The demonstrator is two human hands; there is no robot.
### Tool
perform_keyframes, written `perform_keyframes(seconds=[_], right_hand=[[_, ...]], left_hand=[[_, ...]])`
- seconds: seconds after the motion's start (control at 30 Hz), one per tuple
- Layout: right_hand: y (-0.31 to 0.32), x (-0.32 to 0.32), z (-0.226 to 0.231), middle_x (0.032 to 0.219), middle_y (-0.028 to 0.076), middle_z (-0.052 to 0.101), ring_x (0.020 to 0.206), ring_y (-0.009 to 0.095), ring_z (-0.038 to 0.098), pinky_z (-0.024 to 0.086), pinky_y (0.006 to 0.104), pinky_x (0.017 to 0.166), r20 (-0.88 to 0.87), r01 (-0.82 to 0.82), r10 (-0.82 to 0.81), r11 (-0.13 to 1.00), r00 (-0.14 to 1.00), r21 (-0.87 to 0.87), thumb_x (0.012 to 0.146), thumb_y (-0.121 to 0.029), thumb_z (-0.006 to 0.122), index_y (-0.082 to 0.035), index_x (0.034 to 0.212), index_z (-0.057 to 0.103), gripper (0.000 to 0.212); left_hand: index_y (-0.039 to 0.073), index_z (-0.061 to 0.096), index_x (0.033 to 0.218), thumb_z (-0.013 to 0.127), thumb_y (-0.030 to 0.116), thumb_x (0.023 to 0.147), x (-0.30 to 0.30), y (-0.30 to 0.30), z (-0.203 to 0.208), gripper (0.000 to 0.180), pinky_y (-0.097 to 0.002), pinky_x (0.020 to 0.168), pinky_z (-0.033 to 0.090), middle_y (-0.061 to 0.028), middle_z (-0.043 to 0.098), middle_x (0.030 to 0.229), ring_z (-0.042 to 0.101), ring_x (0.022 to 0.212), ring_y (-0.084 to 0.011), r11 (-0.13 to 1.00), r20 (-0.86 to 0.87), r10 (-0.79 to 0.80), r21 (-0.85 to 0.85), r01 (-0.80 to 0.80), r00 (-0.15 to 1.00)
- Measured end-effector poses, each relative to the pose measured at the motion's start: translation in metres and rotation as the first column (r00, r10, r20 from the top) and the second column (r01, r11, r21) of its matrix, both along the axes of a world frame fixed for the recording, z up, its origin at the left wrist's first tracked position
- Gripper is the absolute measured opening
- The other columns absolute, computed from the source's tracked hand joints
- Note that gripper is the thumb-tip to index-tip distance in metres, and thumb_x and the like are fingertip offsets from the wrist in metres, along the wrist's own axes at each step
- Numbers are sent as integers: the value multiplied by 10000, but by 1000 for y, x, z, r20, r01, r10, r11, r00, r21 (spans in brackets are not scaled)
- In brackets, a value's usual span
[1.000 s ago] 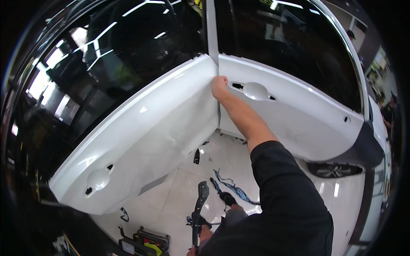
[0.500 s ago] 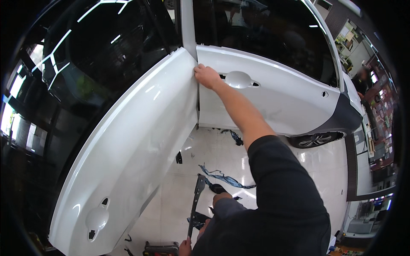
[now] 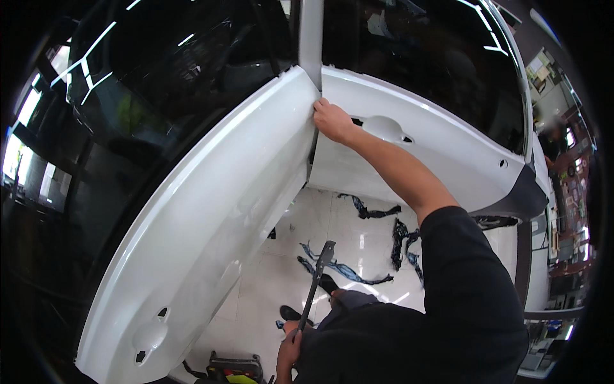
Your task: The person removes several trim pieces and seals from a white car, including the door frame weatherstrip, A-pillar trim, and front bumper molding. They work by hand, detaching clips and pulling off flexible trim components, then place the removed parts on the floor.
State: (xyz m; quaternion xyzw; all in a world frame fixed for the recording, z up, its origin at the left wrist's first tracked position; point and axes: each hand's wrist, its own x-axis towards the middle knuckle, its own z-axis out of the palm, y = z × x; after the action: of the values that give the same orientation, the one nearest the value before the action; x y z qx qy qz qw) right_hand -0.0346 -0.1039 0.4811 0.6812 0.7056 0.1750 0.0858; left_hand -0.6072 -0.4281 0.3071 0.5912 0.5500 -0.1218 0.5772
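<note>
My right hand (image 3: pixel 332 121) reaches to the gap where two white car doors meet. Its fingers are bent together against the rear edge of the open front door (image 3: pixel 211 185); whatever they pinch is hidden. Just right of this hand is the door handle recess (image 3: pixel 382 128) of the rear door (image 3: pixel 441 160), partly behind my wrist. Low in the picture, my left hand (image 3: pixel 291 345) is wrapped round the lower part of a long, narrow dark trim strip (image 3: pixel 314 288). The strip slants up to the right, its wider end away from the hand.
Crumpled black and blue strips (image 3: pixel 352 272) lie on the pale tiled floor (image 3: pixel 256 288), with more by the rear door (image 3: pixel 374 210). A dark open case (image 3: pixel 235 365) stands at the bottom, near the front door's lower edge. Shelves with many items (image 3: pixel 575 192) line the far right.
The view has shifted, so the doors appear farther right. My left hand has come more into view, and the strip leans farther right. My right hand stays at the door gap.
</note>
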Motion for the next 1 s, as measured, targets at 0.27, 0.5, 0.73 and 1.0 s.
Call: perform_keyframes(seconds=[0.27, 0.5, 0.73, 1.0], right_hand=[[6, -8, -3, 1105, 141, 575, 1118, 286, 528, 528, 342, 886, 35, 71, -73, 997, 997, 32, 816, -68, 584, 31, 870, 699, 161], [-2, -26, -6, 1106, 139, 570, 1118, 288, 522, 540, 356, 847, 26, 211, -212, 976, 977, 50, 820, -78, 575, 25, 877, 702, 173], [4, -51, -27, 1172, 147, 527, 1070, 313, 522, 520, 386, 770, 26, 424, -431, 895, 902, 135, 784, -152, 642, 6, 967, 713, 253], [-44, -70, -32, 1242, 214, 489, 1049, 362, 522, 506, 440, 798, -390, 291, -208, 942, 897, 167, 770, -100, 613, 30, 1074, 594, 331]], left_hand=[[22, 637, 1182, 374, 542, 1003, 4, 78, -19, 610, -462, 923, 479, -295, 671, 1049, 616, 1083, -460, 988, -43, -133, -90, 128, 990], [-25, 674, 1013, 367, 529, 1012, -10, 129, -5, 633, -460, 833, 487, -261, 681, 914, 658, 933, -420, 983, 46, -158, -84, 161, 986], [-71, 672, 926, 373, 545, 1010, -16, 153, -21, 689, -460, 754, 496, -239, 676, 812, 674, 819, -374, 968, -25, -248, -30, 247, 968], [-93, 673, 903, 413, 565, 1000, 12, 169, 1, 715, -433, 678, 498, -219, 656, 725, 661, 719, -345, 961, -82, -274, -62, 269, 958]])
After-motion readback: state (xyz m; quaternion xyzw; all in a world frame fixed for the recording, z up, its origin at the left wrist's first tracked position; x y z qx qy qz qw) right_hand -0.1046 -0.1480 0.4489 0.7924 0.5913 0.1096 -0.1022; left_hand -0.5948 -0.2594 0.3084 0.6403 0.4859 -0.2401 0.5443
